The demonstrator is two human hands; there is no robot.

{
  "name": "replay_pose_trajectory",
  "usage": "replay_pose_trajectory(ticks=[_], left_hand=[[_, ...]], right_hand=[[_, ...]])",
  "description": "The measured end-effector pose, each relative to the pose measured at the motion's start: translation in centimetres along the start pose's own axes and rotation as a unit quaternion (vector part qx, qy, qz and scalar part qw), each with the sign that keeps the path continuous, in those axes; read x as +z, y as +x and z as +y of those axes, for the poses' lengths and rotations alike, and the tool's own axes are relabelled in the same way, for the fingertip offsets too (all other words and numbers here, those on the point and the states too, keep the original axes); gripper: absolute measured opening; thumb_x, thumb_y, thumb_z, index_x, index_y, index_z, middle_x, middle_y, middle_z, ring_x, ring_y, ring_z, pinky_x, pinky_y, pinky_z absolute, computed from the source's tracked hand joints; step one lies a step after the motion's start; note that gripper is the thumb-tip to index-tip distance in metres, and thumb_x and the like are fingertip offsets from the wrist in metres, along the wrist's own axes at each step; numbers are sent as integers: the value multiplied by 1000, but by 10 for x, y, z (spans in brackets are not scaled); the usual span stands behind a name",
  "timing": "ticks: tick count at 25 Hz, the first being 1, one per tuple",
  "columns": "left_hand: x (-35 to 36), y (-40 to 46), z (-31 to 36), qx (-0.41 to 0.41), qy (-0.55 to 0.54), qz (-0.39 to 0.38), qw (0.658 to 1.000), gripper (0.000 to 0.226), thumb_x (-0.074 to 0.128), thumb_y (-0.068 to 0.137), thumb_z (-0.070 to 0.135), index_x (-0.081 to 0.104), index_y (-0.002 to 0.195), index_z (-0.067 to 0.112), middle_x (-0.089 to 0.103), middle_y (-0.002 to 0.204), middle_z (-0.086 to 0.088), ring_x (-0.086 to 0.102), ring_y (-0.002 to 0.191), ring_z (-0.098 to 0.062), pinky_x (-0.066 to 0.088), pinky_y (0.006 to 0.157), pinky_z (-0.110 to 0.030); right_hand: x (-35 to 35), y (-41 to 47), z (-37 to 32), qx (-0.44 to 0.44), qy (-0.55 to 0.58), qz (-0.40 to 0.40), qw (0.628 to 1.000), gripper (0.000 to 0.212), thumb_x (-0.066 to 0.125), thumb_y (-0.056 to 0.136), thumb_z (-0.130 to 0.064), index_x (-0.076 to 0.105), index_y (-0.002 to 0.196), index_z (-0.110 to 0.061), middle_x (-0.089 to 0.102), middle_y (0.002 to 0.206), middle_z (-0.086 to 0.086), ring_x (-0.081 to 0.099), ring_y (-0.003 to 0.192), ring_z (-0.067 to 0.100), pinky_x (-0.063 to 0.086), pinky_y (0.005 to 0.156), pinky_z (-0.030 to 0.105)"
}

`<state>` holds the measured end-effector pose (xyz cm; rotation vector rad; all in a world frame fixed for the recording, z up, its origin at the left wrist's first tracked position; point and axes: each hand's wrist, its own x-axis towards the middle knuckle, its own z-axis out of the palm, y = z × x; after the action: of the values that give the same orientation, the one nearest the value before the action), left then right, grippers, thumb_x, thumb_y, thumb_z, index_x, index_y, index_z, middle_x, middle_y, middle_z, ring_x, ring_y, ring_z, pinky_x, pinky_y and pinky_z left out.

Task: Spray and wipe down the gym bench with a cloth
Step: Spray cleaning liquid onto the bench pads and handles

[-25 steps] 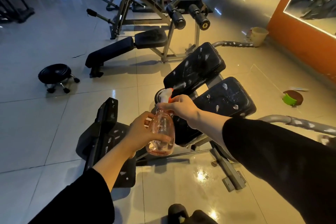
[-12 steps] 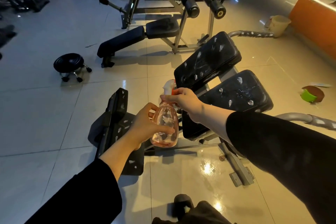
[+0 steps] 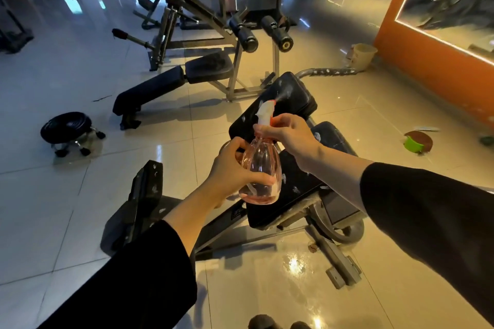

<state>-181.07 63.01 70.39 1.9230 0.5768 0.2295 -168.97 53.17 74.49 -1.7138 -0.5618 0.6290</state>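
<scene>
Gym bench (image 3: 288, 93), scuffed black padding, rounded corners

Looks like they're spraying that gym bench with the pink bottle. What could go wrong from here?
The mist leaving the spray bottle may drift past the bench pad onto the glossy tile floor, which already looks wet below the frame: a slip risk. No cloth is visible, and the left hand and right hand both grip the bottle, so the spray might dry before it is wiped.
</scene>
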Motion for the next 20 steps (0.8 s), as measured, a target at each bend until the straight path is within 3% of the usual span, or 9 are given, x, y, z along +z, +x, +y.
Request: replay_pose_trajectory(ticks=[2,5,11,13,17,20], left_hand=[[6,3,0,1,-4,2,1000,70,89,60,35,43,112,34,52,115,11,55,101,-11,48,82,-24],[9,0,-1,-2,-17,0,1000,67,89,60,32,44,111,33,52,109,14,55,94,-6,46,74,-19],[9,-18,-12,-16,-35,-16,999,62,89,62,27,45,105,35,54,102,19,55,92,-3,44,69,-15],[8,-29,-18,-23,-34,-32,999,60,89,63,26,45,103,36,55,102,18,56,94,-3,45,71,-17],[8,-64,-40,-53,-53,-35,997,74,90,59,28,45,117,31,56,111,14,55,104,-7,48,84,-25],[-1,-96,-61,-81,-46,-6,996,75,91,58,26,45,118,28,55,107,14,55,101,-6,49,84,-27]], right_hand=[[-4,-1,-2,-1,-6,-7,1000,31,73,83,-30,62,100,-6,64,91,7,62,82,12,40,65,21],[-5,-5,1,20,-15,-22,999,39,70,86,-34,56,113,-9,62,101,6,59,87,12,39,64,21],[5,-20,16,28,-17,-9,999,41,72,84,-35,57,111,-8,63,96,5,60,86,11,42,69,23],[10,-27,24,42,-22,-8,999,40,72,83,-37,58,108,-7,64,94,5,61,86,11,42,68,23],[27,-46,37,63,-26,-50,996,26,74,82,-32,62,92,-10,68,97,11,64,85,13,43,66,21],[55,-60,56,77,8,-96,992,32,77,79,-29,60,100,-13,68,100,9,65,91,16,48,78,28]])
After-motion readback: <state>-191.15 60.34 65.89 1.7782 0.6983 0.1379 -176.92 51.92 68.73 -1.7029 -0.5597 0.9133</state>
